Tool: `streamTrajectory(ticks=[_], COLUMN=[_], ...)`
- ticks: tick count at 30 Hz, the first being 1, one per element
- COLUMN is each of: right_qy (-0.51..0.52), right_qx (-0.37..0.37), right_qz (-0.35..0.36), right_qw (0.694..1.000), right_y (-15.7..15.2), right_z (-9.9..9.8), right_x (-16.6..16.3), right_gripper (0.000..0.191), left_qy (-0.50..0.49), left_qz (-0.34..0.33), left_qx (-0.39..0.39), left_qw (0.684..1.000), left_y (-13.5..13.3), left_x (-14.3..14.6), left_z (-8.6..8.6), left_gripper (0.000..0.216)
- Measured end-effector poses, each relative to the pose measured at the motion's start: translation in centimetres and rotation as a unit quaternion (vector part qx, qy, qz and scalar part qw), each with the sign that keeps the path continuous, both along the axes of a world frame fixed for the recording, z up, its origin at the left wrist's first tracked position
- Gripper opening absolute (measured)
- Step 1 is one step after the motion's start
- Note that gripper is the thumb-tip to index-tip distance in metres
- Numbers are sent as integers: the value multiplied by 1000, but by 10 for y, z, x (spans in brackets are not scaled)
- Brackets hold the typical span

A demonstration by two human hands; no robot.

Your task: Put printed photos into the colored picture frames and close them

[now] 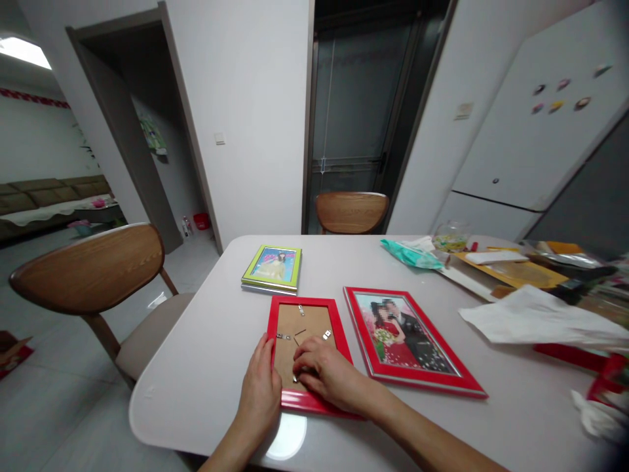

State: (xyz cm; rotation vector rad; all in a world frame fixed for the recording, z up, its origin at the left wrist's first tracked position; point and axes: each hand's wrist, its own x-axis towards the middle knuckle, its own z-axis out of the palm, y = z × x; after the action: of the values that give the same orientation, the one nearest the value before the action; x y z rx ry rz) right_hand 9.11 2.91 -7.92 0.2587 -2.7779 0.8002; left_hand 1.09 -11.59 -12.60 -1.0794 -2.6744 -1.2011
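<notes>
A red picture frame (339, 328) lies face down on the table, its brown backing board (289, 321) showing. Small metal clips sit along the backing's edges, and a thin bent wire stand is near its middle. My left hand (263, 380) is closed on the frame's left side, thumb along the edge. Over the lower part of the backing, my right hand (327, 370) has its fingers curled in at the bottom metal clip (295, 379); the palm hides part of the board. To the right, a second red frame (376, 370) lies face up with a photo of a couple.
Stacked frames, with a yellow-green frame (272, 282) on top, lie at the back left. A teal packet (410, 254), a glass bowl (451, 236), envelopes and white paper (535, 318) crowd the right side. Wooden chairs stand at the left (93, 269) and far side (351, 211).
</notes>
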Motion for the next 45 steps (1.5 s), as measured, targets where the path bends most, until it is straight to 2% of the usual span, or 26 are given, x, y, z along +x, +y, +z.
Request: streamTrajectory(ticks=[6,10,14,21,28,33,37,41,45], right_qy=[-5,-6,-4,-6,-14,-26,-60,-35,-12], right_qx=[73,91,99,103,92,77,75,28,-6], right_qz=[-144,-189,-220,-298,-270,-239,-210,-229,-216], right_qw=[987,978,970,949,958,968,973,972,976], right_y=[-6,-13,-11,17,18,13,2,-2,2], right_z=[-5,-12,-19,-21,-12,-2,-1,-5,-3], right_x=[-39,-61,-67,-66,-66,-24,7,8,4], right_gripper=[17,17,19,26,24,27,31,30,38], left_qy=[9,-11,-18,-25,-28,-13,4,3,-23], left_qz=[1,-2,-1,8,24,27,27,20,14], left_qx=[12,27,34,52,60,31,29,37,42], left_qw=[1000,1000,999,998,998,999,999,999,999], left_y=[-1,0,0,0,0,0,0,0,0], left_x=[-2,-2,-2,-1,1,1,-1,-4,-5], left_z=[-8,-6,-7,-9,-6,-7,-10,-13,-11], left_gripper=[50,50,51,49,49,47,46,44,44])
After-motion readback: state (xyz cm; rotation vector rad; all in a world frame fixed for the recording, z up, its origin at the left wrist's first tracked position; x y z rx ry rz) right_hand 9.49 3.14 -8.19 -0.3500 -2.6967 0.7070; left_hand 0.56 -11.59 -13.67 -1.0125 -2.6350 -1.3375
